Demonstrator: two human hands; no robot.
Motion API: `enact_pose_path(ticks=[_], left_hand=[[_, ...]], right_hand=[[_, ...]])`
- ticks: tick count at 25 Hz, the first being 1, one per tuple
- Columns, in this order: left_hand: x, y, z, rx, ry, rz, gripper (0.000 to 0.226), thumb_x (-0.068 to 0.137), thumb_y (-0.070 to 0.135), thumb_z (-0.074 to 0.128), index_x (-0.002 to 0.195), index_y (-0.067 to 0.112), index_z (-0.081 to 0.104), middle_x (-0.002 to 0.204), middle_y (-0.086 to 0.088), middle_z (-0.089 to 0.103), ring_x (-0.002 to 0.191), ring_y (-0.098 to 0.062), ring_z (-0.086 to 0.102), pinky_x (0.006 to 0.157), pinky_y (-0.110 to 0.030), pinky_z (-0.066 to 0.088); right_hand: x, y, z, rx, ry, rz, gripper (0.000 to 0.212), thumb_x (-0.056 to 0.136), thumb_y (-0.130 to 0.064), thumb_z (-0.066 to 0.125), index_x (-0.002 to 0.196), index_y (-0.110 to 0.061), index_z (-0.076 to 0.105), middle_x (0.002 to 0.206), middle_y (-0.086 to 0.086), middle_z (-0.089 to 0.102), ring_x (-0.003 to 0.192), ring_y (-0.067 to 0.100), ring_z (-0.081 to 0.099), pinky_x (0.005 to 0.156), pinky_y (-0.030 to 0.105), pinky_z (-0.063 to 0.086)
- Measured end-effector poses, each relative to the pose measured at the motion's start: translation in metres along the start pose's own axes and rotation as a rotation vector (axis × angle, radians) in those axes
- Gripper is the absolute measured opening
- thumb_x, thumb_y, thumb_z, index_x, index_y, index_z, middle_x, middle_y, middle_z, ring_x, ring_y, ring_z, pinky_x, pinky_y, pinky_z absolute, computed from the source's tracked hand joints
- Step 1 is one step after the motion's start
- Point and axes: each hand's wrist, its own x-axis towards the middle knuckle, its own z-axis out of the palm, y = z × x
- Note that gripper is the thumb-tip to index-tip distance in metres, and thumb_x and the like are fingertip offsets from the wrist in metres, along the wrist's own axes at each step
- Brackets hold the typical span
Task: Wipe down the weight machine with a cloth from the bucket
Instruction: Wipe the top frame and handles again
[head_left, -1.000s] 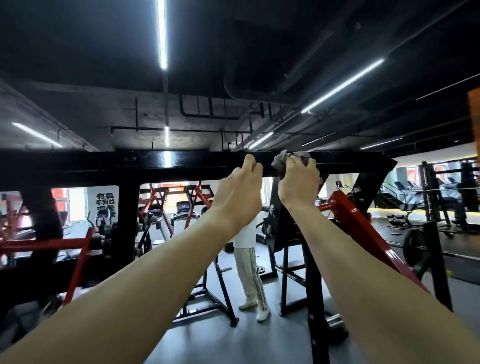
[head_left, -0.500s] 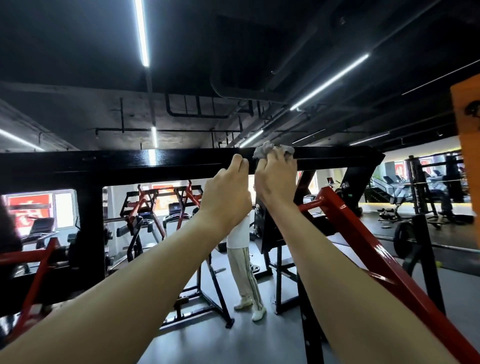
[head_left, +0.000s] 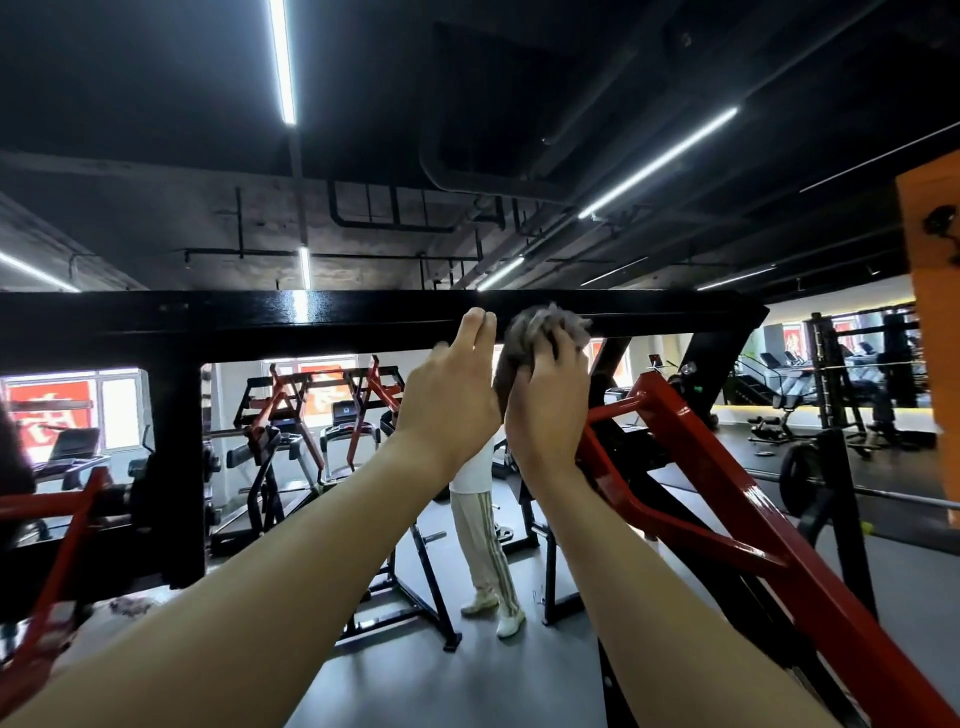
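Cloth (head_left: 540, 332) has slid from the top edge of the beam (head_left: 208, 325) down onto its front face. Black beam runs overhead across the machine, red arm (head_left: 727, 467) slanting below on the right. Right hand (head_left: 545, 415) grips the bunched grey cloth against the beam. Left hand (head_left: 452, 410) just beside it, fingers straight, tips touching the beam.
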Motion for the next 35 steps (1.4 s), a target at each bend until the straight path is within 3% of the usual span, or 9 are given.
enact_pose_path(ticks=[4, 8, 11, 15, 18, 23, 26, 28, 35], left_hand=[[-0.005, -0.004, 0.009, 0.024, 0.006, 0.015, 0.086, 0.085, 0.009, 0.062, 0.160, 0.011, 0.021, 0.164, 0.002, 0.016, 0.099, -0.026, 0.056, 0.063, -0.032, 0.053], [-0.007, -0.011, 0.024, 0.070, 0.008, 0.027, 0.106, 0.077, 0.015, 0.075, 0.162, 0.011, 0.011, 0.168, 0.001, 0.009, 0.099, -0.024, 0.055, 0.066, -0.031, 0.057], [-0.006, -0.018, 0.032, 0.123, -0.015, 0.029, 0.122, 0.069, 0.024, 0.086, 0.162, 0.009, 0.008, 0.169, -0.002, 0.007, 0.096, -0.022, 0.054, 0.066, -0.030, 0.057], [-0.008, -0.017, 0.034, 0.148, -0.020, 0.016, 0.125, 0.068, 0.025, 0.088, 0.163, 0.010, 0.008, 0.170, -0.001, 0.005, 0.090, -0.020, 0.054, 0.054, -0.026, 0.048], [-0.008, -0.019, 0.036, 0.135, 0.010, 0.055, 0.108, 0.080, 0.018, 0.074, 0.163, 0.011, 0.005, 0.171, 0.000, 0.001, 0.088, -0.019, 0.051, 0.052, -0.024, 0.036], [-0.010, -0.012, 0.036, 0.081, 0.007, 0.044, 0.098, 0.082, 0.002, 0.054, 0.163, 0.010, 0.000, 0.171, -0.001, -0.005, 0.093, -0.019, 0.049, 0.057, -0.024, 0.036], [-0.011, -0.009, 0.032, 0.045, 0.011, 0.040, 0.098, 0.081, 0.002, 0.053, 0.163, 0.010, 0.000, 0.170, -0.001, -0.005, 0.097, -0.021, 0.051, 0.058, -0.025, 0.044], [-0.010, -0.012, 0.028, 0.035, 0.005, 0.048, 0.096, 0.083, 0.003, 0.053, 0.163, 0.011, 0.000, 0.170, 0.001, -0.004, 0.105, -0.024, 0.052, 0.063, -0.026, 0.047], [-0.005, -0.004, 0.010, -0.126, -0.102, -0.011, 0.095, 0.081, 0.007, 0.057, 0.162, 0.011, 0.009, 0.168, 0.006, 0.000, 0.109, -0.029, 0.053, 0.073, -0.035, 0.051]], right_hand=[[-0.030, 0.028, 0.005, -0.118, -0.161, 0.044, 0.029, 0.096, -0.004, 0.055, 0.122, -0.005, 0.066, 0.118, 0.010, 0.061, 0.104, 0.027, 0.060, 0.085, 0.033, 0.052], [-0.014, 0.026, 0.008, -0.171, -0.203, -0.276, 0.028, 0.095, -0.012, 0.053, 0.117, -0.006, 0.069, 0.120, 0.006, 0.063, 0.109, 0.024, 0.056, 0.080, 0.033, 0.053], [0.012, 0.031, 0.016, -0.449, -0.133, -0.427, 0.023, 0.091, -0.008, 0.066, 0.113, -0.007, 0.069, 0.115, 0.005, 0.067, 0.104, 0.028, 0.056, 0.077, 0.036, 0.051], [-0.002, 0.040, 0.029, -0.573, -0.183, -0.277, 0.013, 0.083, 0.007, 0.070, 0.090, -0.003, 0.070, 0.104, 0.013, 0.069, 0.075, 0.030, 0.065, 0.062, 0.040, 0.054], [-0.029, 0.041, 0.037, -0.541, -0.338, -0.090, 0.017, 0.084, 0.006, 0.070, 0.098, -0.003, 0.071, 0.101, 0.012, 0.070, 0.077, 0.028, 0.073, 0.061, 0.037, 0.059], [0.002, 0.034, 0.026, -0.339, -0.100, -0.148, 0.017, 0.094, -0.007, 0.061, 0.105, -0.013, 0.072, 0.113, -0.002, 0.070, 0.082, 0.020, 0.068, 0.062, 0.038, 0.056], [0.005, 0.038, 0.026, -0.489, -0.239, -0.143, 0.015, 0.093, -0.005, 0.061, 0.101, -0.014, 0.071, 0.105, 0.000, 0.068, 0.077, 0.022, 0.070, 0.060, 0.032, 0.054], [0.004, 0.031, 0.025, -0.392, -0.260, -0.084, 0.017, 0.093, -0.008, 0.061, 0.102, -0.015, 0.074, 0.104, 0.000, 0.069, 0.079, 0.021, 0.070, 0.066, 0.034, 0.056], [0.030, -0.020, -0.019, -0.142, 0.094, -0.024, 0.015, 0.091, -0.027, 0.058, 0.091, -0.018, 0.069, 0.102, -0.002, 0.063, 0.078, 0.018, 0.061, 0.065, 0.030, 0.044]])
